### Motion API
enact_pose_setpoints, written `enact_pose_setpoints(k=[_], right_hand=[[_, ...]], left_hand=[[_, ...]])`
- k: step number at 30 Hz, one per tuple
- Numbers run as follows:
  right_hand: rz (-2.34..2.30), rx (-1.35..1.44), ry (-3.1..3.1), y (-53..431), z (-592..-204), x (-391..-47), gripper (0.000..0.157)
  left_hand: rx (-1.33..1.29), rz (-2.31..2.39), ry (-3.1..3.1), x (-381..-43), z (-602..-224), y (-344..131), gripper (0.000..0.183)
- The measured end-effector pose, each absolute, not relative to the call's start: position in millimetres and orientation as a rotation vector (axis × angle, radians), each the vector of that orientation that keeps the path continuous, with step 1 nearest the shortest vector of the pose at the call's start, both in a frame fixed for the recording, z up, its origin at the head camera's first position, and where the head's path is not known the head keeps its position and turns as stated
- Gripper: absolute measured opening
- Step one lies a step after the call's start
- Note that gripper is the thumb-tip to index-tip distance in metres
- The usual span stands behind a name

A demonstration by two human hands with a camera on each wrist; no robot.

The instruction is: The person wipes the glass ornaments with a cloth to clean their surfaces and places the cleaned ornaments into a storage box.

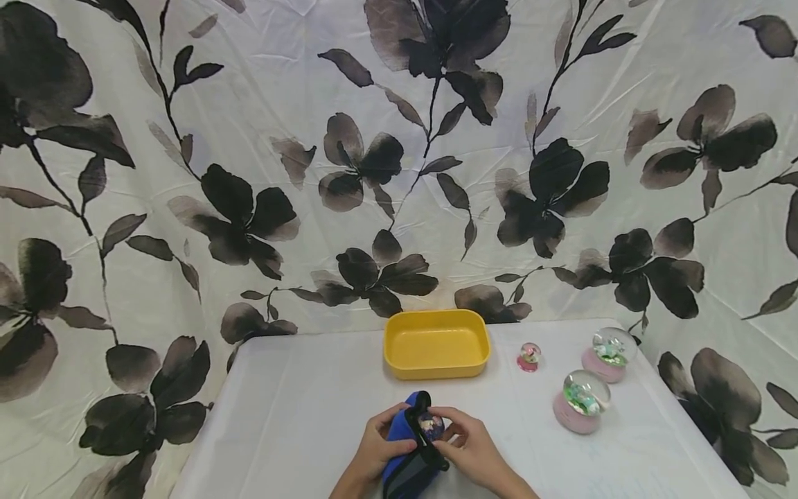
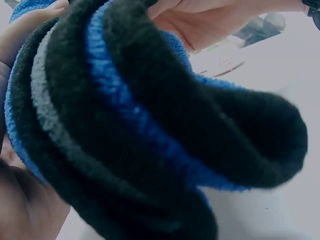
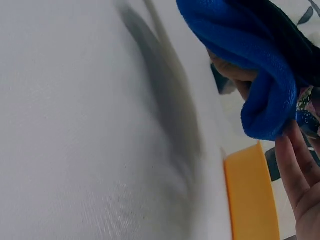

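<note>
My left hand [image 1: 377,443] grips a folded plush cloth [image 1: 408,475], blue on one side and dark grey to black on the other, above the front of the table. A small snow globe [image 1: 431,427] with dark blue colouring nestles against the cloth's fold. My right hand [image 1: 474,449] pinches that globe from the right, its fingertips and thumb at the glass. In the left wrist view the layered cloth [image 2: 145,135] fills most of the picture and hides the globe. The right wrist view catches part of the globe [image 3: 308,116] beside the blue cloth [image 3: 275,85].
A yellow rectangular tray [image 1: 436,373] stands behind the hands. To the right are a tiny snow globe with a red-pink base [image 1: 528,359] and two larger ones on pink bases, one nearer [image 1: 577,416] and one farther [image 1: 603,369]. A floral curtain [image 1: 280,138] hangs behind the white table [image 1: 299,402].
</note>
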State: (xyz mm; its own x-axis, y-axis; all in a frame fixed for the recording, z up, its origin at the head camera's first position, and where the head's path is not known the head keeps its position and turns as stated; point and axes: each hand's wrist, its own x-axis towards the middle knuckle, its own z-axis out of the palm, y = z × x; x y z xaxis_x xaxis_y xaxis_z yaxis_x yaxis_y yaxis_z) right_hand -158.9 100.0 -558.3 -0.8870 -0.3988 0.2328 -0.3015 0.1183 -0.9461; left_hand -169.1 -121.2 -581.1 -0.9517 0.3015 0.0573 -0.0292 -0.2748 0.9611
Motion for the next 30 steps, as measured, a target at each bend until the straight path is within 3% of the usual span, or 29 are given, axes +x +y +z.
enact_pose_setpoints(k=[7,15,21,28,30], right_hand=[[-1.817,-0.668,2.419,99,-553,-170,0.035],[-1.807,-0.754,2.315,104,-545,-159,0.053],[-1.768,-0.652,2.383,101,-534,-154,0.032],[-1.853,-0.689,2.314,107,-564,-158,0.051],[-1.844,-0.749,2.315,107,-565,-160,0.049]], left_hand=[[0.428,2.294,1.861,-178,-577,-122,0.052],[0.488,2.265,1.819,-176,-588,-124,0.050],[0.450,2.275,1.825,-175,-585,-119,0.054],[0.402,2.210,1.882,-172,-585,-117,0.050],[0.417,2.225,1.879,-172,-586,-117,0.051]])
